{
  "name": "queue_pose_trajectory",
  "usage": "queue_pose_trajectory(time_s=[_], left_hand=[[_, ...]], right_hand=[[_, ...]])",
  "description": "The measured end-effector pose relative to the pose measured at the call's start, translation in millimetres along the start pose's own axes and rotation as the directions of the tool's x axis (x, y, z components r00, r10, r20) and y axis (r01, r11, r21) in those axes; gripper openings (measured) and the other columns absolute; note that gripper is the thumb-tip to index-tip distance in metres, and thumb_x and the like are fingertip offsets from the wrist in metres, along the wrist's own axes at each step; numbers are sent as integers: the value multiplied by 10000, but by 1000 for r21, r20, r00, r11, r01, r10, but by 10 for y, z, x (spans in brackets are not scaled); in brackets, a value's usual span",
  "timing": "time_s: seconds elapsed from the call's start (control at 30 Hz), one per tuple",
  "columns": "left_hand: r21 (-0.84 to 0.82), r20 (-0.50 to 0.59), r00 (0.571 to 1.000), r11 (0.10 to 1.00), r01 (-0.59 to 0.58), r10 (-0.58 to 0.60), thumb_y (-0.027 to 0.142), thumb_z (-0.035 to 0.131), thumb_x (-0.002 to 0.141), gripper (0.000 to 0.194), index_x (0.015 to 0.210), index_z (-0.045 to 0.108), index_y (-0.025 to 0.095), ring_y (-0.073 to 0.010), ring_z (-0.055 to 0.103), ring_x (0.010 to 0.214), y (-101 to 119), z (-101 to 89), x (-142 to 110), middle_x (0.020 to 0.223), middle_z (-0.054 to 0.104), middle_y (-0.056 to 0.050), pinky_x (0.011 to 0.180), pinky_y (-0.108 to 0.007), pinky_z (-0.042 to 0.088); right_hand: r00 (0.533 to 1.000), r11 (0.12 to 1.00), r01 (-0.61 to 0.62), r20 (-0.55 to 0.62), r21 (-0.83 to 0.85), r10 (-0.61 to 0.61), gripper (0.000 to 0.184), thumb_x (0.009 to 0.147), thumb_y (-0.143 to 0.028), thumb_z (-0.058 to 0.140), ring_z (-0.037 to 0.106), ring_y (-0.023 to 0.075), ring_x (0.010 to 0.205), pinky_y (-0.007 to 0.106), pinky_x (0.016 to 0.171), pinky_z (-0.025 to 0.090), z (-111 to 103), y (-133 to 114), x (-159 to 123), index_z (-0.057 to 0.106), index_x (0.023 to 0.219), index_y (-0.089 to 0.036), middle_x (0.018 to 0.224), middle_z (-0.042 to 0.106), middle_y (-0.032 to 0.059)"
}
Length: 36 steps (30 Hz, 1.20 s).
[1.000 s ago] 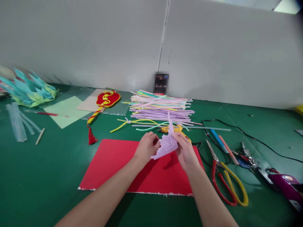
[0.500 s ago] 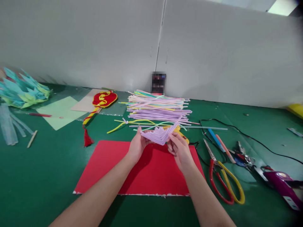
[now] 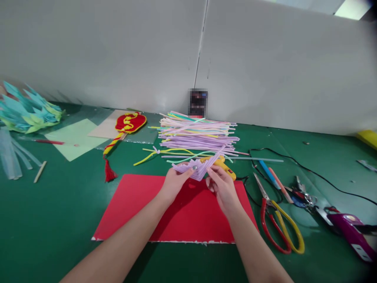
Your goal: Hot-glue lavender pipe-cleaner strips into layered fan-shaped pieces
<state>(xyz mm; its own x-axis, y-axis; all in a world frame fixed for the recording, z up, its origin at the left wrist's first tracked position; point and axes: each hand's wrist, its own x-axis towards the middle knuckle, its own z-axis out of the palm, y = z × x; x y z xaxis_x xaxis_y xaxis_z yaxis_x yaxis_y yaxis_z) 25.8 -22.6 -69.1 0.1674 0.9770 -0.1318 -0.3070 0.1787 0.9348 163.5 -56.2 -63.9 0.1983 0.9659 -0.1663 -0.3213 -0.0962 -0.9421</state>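
Between my two hands is a V-shaped bundle of lilac pipe cleaners [image 3: 201, 169], bent and nested side by side. My left hand [image 3: 176, 181] grips its left side, the thumb lying across the top of the strips. On the other side, my right hand [image 3: 220, 182] pinches the bundle near the base of its longer right arm. Both hands hover above a red board [image 3: 182, 220]. Just behind the bundle lies a yellow glue gun [image 3: 225, 168], partly hidden by it.
A pile of pastel pipe cleaners [image 3: 197, 133] lies behind my hands. Scissors [image 3: 278, 220], keys [image 3: 306, 198] and a purple tool [image 3: 353, 232] are on the right, with a black cord [image 3: 318, 181]. A red tasselled fan ornament [image 3: 129, 122] and green paper [image 3: 75, 137] lie left.
My left thumb has moved right, from the bundle's left end onto the top of its strips. The bundle has shifted slightly left; my right hand keeps its pinch.
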Motion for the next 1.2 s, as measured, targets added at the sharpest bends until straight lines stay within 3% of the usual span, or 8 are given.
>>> queue_pose_trajectory(time_s=[0.27, 0.57, 0.83, 1.07, 1.2], left_hand=[[76, -23, 999, 997, -20, 22, 359, 730, 612, 326, 833, 672, 126, -181, 606, 757, 9, -2, 9, 790, 683, -42, 751, -296, 446], [141, 36, 999, 990, -17, 12, 407, 753, 568, 439, 903, 681, 133, -278, 616, 927, 31, 1, -16, 961, 697, -99, 858, -401, 449], [155, 24, 999, 987, -44, 40, 404, 732, 596, 407, 891, 683, 127, -264, 629, 883, 21, -9, -12, 930, 702, -94, 825, -386, 469], [153, 1, 999, 987, -41, 41, 379, 724, 610, 392, 908, 677, 128, -265, 623, 907, 27, 6, -14, 953, 698, -92, 833, -384, 459], [148, -6, 999, 988, -43, 44, 370, 721, 620, 360, 894, 678, 139, -251, 622, 894, 27, 4, -16, 936, 700, -77, 820, -365, 460]], right_hand=[[999, 995, 40, -21, -92, -42, 281, 726, -437, 630, 394, 54, 393, 176, 361, 286, -22, 20, 0, 608, 841, -182, 493, 504, -57], [996, 988, 77, -22, -137, -81, 280, 702, -422, 657, 414, 65, 430, 179, 375, 310, -4, 4, -13, 619, 812, -168, 489, 514, -47], [999, 972, 52, 6, -231, -52, 331, 629, -429, 710, 404, 65, 420, 196, 378, 315, 7, 7, -12, 620, 798, -160, 521, 537, -43], [999, 982, 40, -13, -182, -43, 344, 744, -499, 582, 408, 64, 419, 190, 377, 310, -8, 18, -20, 634, 785, -161, 526, 531, -26], [998, 981, 53, -4, -188, -55, 315, 731, -477, 609, 420, 69, 441, 187, 378, 321, -10, 21, -23, 629, 763, -165, 554, 540, -17]])
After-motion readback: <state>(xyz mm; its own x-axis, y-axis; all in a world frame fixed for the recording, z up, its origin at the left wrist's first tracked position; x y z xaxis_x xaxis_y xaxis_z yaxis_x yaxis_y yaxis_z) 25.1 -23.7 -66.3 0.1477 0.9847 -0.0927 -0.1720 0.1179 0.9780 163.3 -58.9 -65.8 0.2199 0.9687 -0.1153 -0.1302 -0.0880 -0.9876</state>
